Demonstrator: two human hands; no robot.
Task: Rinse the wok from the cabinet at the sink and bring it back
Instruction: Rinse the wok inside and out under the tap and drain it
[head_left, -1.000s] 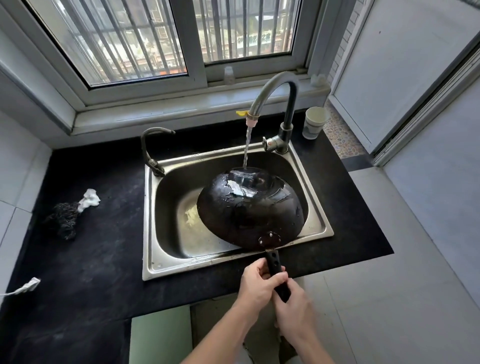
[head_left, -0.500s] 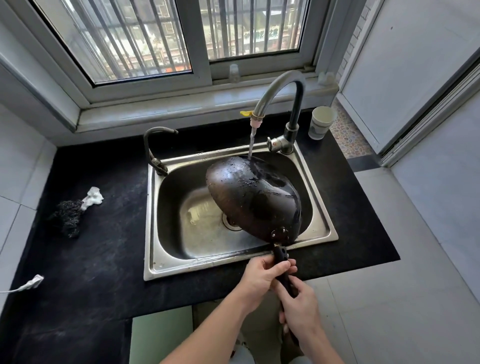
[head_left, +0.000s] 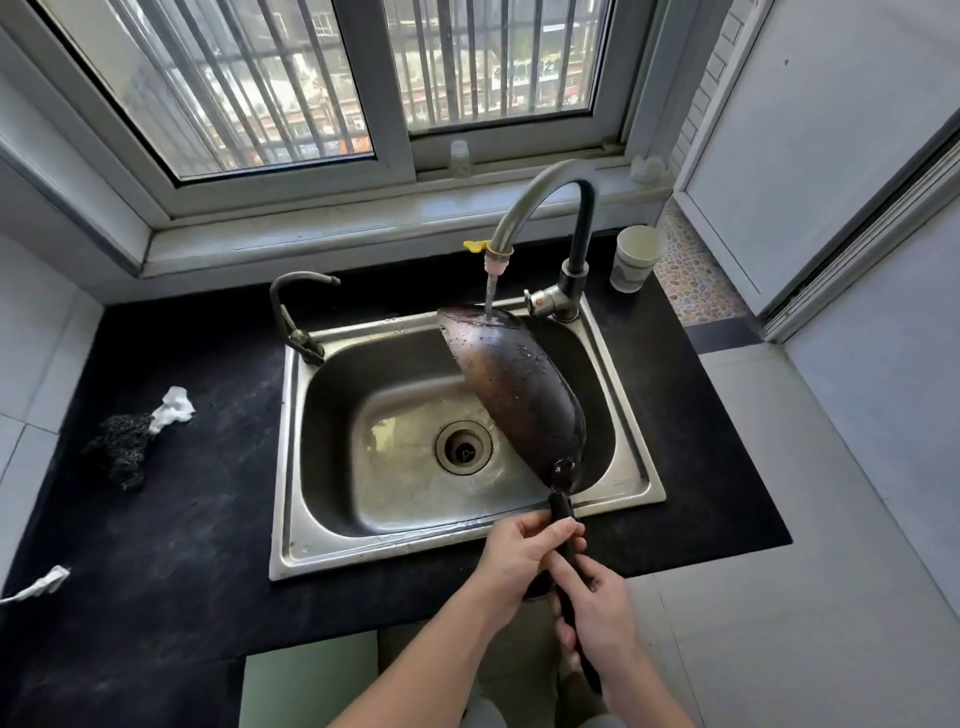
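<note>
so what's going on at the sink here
A person is rinsing a wok under the running tap. Both hands grip its handle, the left hand nearer the pan, the right hand further back. The wok is tipped on edge over the sink, with water striking its upper rim.

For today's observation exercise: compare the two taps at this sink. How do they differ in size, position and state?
The tall faucet stands at the sink's back right corner; the small tap stands at the back left. The tall faucet arches high, the small tap sits low. Water runs from the tall faucet onto the wok; the small tap shows no flow. Both curve over the basin.
</note>
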